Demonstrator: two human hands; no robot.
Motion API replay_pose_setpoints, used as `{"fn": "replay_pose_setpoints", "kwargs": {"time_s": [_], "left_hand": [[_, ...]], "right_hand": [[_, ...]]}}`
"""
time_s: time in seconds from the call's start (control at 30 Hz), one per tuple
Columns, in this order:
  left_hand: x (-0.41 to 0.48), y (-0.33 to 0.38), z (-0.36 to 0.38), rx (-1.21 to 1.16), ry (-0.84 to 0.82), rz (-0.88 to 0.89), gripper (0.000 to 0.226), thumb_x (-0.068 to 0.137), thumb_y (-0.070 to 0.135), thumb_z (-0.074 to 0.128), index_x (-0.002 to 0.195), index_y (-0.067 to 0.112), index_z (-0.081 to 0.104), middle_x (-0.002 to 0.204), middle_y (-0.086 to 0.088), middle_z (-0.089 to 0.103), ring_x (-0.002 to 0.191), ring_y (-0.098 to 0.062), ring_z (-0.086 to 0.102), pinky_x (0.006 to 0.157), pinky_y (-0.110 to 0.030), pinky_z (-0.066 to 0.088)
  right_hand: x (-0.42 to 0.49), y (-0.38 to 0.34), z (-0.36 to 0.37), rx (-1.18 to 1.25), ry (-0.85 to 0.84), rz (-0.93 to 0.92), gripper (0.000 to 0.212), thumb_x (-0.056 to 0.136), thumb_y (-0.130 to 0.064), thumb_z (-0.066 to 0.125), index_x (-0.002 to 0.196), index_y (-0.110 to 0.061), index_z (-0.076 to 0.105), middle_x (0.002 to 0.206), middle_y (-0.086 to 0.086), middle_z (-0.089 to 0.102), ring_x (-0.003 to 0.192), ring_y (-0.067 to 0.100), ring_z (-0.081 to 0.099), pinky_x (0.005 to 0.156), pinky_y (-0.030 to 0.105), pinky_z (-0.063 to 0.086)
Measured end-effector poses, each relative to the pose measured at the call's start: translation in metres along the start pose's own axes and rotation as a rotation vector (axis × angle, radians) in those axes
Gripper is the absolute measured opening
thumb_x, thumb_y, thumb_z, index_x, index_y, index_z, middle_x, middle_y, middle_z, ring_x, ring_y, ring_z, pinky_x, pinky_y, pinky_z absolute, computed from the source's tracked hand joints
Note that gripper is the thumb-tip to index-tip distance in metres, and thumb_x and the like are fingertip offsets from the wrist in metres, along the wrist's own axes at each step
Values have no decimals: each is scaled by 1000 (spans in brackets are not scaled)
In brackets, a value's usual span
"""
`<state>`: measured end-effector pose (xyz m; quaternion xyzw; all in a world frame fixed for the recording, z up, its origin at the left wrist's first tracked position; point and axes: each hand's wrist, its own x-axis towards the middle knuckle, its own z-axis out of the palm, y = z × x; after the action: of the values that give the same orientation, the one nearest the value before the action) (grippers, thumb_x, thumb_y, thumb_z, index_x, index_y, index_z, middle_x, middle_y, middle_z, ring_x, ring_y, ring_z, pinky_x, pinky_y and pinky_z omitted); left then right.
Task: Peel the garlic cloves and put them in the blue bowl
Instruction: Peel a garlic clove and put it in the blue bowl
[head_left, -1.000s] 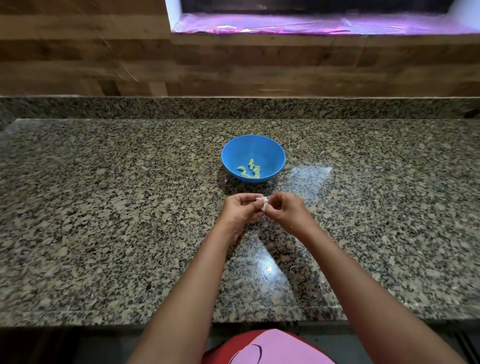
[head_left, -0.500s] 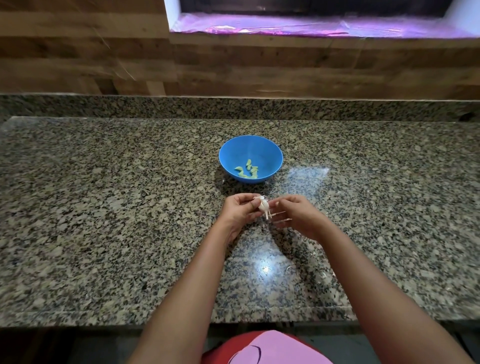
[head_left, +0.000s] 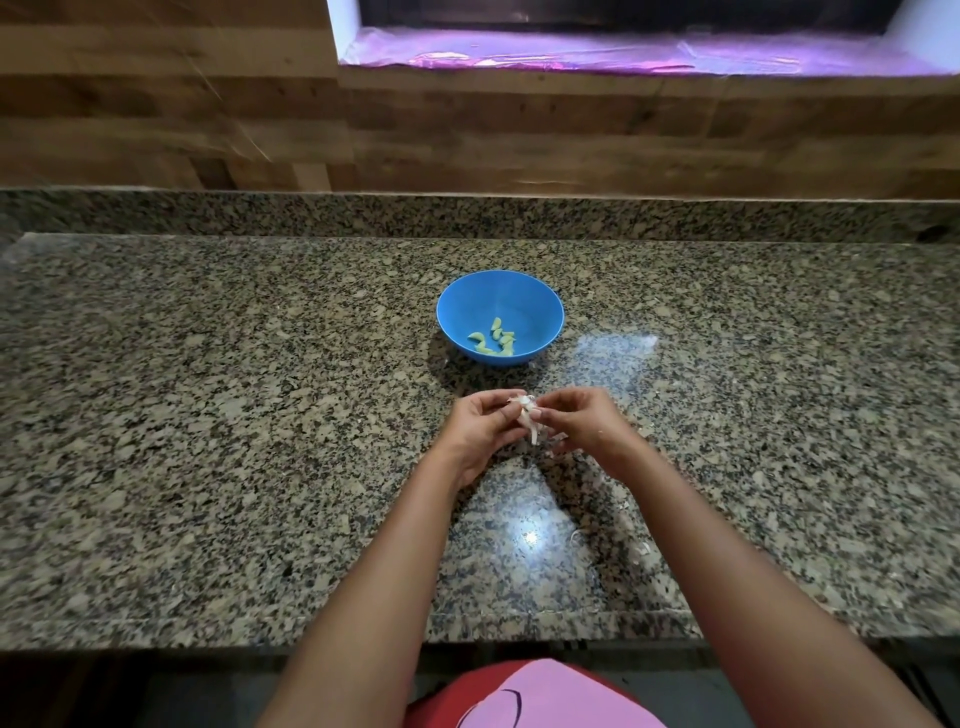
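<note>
Centrally, just near of the blue bowl (head_left: 500, 316) holding peeled cloves (head_left: 493, 338), left hand (head_left: 480, 431) and right hand (head_left: 584, 423) both pinch one garlic clove (head_left: 525, 415), skin trailing, above the surface (head_left: 208, 415).

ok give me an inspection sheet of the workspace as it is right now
surface: speckled granite counter, polished, with a bright light glare near the front edge
job's things: blue bowl stands behind the hands with several peeled cloves inside; one garlic clove with loose papery skin is held between both hands
clutter: a few skin scraps on the counter near the right forearm
grippers: left hand holds the clove; right hand pinches its skin
cables: nothing seen
surroundings: wood plank wall behind; window sill covered with purple-lit plastic film
</note>
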<state>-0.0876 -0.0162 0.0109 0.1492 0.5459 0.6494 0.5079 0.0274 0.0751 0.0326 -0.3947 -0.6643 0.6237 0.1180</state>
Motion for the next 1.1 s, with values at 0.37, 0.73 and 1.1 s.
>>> {"fn": "replay_pose_setpoints", "kwargs": {"time_s": [0.37,0.73,1.1], "left_hand": [[6,-7,-4,655,235,106,31,89,15,62,120,8,60,114,-7,66,100,-20,64,93,-39,51],[-25,-49,2,1159,170,455,44,95,27,52,137,15,45,137,-5,42,127,-20,38,105,-31,35],[-33,-66,2,1288,232,586,47,93,30,56,136,15,47,146,-10,35,135,-25,31,107,-39,30]], "right_hand": [[1,4,-19,-257,20,81,9,86,-12,64,81,-4,63,73,10,62,60,17,54,66,36,51],[-4,-6,-22,-992,-37,77,12,89,-4,58,91,3,68,89,14,69,71,17,66,56,18,50],[-14,1,-5,-1319,-13,-178,16,86,5,49,75,-7,49,73,5,48,70,19,50,64,29,44]]}}
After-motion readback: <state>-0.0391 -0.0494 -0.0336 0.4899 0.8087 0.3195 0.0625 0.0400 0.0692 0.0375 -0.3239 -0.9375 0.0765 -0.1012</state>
